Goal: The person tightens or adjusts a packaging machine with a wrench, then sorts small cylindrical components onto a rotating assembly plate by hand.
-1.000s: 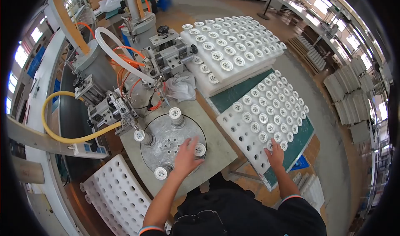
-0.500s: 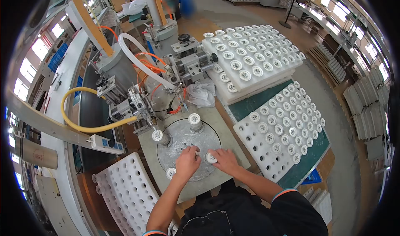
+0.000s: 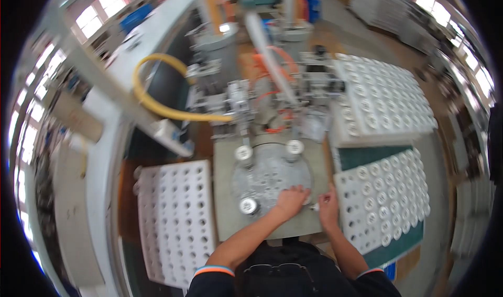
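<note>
Your left hand (image 3: 291, 200) covers the rotary plate's (image 3: 270, 176) near-right edge, grip too blurry to tell. Your right hand (image 3: 329, 209) has its fingers (image 3: 321, 204) pinched on a white part (image 3: 315, 207), with the tray (image 3: 387, 202) close for easy reach.

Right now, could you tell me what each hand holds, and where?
The right hand seems to pinch a small white round part at its edge; the left hand lies on the round grey metal plate, hold unclear.

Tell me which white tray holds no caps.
The tray left of the round plate: its holes look bare, while the near right tray and the far right tray carry white caps.
</note>
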`<state>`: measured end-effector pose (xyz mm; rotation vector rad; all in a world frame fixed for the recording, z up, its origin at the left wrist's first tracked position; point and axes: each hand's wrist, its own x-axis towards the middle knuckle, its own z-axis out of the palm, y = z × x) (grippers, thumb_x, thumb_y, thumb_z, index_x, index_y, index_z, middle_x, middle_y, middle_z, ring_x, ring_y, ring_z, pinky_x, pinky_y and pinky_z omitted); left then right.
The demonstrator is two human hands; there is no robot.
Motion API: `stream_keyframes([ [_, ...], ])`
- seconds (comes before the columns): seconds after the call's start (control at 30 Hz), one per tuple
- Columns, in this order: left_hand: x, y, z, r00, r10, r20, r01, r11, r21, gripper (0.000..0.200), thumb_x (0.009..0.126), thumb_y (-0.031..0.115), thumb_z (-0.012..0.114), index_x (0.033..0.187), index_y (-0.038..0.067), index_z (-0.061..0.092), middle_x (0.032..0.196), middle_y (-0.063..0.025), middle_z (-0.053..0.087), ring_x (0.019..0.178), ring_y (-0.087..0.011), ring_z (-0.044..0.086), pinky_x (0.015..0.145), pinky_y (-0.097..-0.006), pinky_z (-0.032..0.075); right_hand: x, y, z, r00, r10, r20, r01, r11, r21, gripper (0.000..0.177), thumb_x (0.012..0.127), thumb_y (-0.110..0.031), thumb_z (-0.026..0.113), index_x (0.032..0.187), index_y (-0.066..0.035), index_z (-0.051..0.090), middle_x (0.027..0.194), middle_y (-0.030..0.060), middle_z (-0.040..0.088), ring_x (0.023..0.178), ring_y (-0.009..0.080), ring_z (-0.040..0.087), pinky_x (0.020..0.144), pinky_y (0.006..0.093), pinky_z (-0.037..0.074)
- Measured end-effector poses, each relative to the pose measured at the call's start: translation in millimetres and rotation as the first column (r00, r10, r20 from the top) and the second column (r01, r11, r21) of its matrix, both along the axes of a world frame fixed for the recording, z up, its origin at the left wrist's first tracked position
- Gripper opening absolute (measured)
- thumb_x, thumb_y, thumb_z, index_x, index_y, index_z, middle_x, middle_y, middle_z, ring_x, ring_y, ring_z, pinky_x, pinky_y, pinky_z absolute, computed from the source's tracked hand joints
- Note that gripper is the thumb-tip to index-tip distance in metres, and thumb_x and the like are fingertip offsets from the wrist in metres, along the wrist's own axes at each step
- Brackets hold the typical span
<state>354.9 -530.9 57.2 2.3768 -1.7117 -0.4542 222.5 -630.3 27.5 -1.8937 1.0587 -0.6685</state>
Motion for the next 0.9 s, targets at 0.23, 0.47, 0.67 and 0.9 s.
stream_keyframes([
  [0.23, 82, 173, 63, 0.811, 0.550, -0.200, -0.585, 0.779, -0.227, 0.059, 0.069, 0.022, 0.069, 0.123, 0.016, 0.048, 0.106, -0.0111, 0.054, 0.091, -0.0308, 0.059, 0.071, -0.0394, 0.050, 64, 28, 7, 0.744, 0.476, -0.468, -0.664, 0.604, -0.441, 0.061, 0.068, -0.019, 0.067, 0.125, -0.011, 0.048, 0.082, 0.0077, 0.053, 0.081, 0.0253, 0.051, 0.073, 0.0385, 0.037],
  [0.47, 219, 365, 35, 0.355, 0.932, 0.068, -0.876, 0.357, -0.325, 0.065, 0.069, 0.021, 0.069, 0.128, 0.014, 0.044, 0.117, -0.0148, 0.053, 0.105, -0.0329, 0.054, 0.090, -0.0396, 0.043, 66, 38, 27, 0.787, 0.460, -0.411, -0.615, 0.624, -0.481, 0.062, 0.068, -0.020, 0.066, 0.126, -0.010, 0.046, 0.106, 0.0134, 0.054, 0.101, 0.0300, 0.049, 0.089, 0.0423, 0.033],
  [0.67, 299, 393, 19, 0.270, 0.962, 0.044, -0.951, 0.274, -0.147, 0.062, 0.073, 0.035, 0.067, 0.128, 0.018, 0.045, 0.129, -0.0104, 0.046, 0.112, -0.0297, 0.051, 0.087, -0.0429, 0.045, 17, 49, 25, 0.943, 0.197, -0.268, -0.286, 0.891, -0.353, 0.047, 0.072, -0.014, 0.062, 0.117, -0.007, 0.053, 0.115, 0.0169, 0.051, 0.109, 0.0341, 0.045, 0.094, 0.0437, 0.032],
  [0.9, 293, 410, -32, 0.399, 0.889, 0.226, -0.876, 0.442, -0.193, 0.069, 0.074, 0.025, 0.068, 0.133, 0.017, 0.035, 0.111, -0.0205, 0.058, 0.103, -0.0338, 0.056, 0.084, -0.0447, 0.046, -78, 43, 9, 0.958, -0.144, -0.249, 0.039, 0.923, -0.383, 0.034, 0.075, -0.011, 0.061, 0.108, -0.007, 0.058, 0.107, 0.0148, 0.055, 0.103, 0.0321, 0.050, 0.089, 0.0416, 0.038],
])
